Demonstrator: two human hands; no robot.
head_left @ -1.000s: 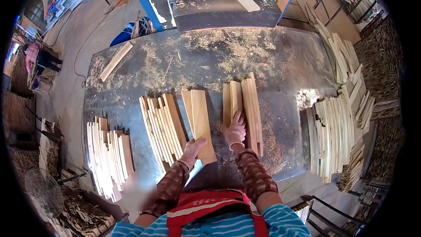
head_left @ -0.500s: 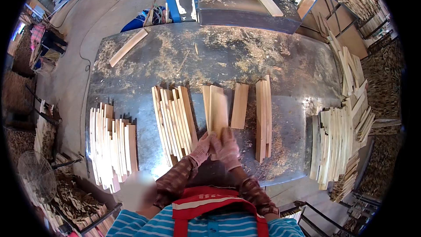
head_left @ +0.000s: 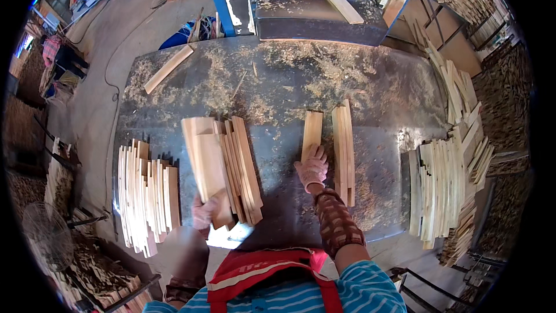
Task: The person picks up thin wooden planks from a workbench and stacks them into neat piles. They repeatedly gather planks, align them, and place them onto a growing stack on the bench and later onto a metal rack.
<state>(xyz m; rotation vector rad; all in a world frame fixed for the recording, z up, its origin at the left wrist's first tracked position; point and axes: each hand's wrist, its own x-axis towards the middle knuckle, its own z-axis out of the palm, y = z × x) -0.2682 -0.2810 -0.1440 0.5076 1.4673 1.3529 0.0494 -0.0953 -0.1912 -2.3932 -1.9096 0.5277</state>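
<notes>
now the right hand point(head_left: 313, 169), clearly nearer, curls over the lone board point(head_left: 313, 127), grip unclear, its length running straight ahead; well leftward, the left hand point(head_left: 202, 213) pinches wide boards point(head_left: 209, 159) low down.

fan point(head_left: 49, 235), lower left | co-worker point(head_left: 62, 58) bending, upper left | blue-framed machine point(head_left: 315, 29), top centre

No wording I can read from here.
Pale marks point(head_left: 252, 266) on the red apron point(head_left: 281, 258) resemble lettering, too blurred to make out.
</notes>
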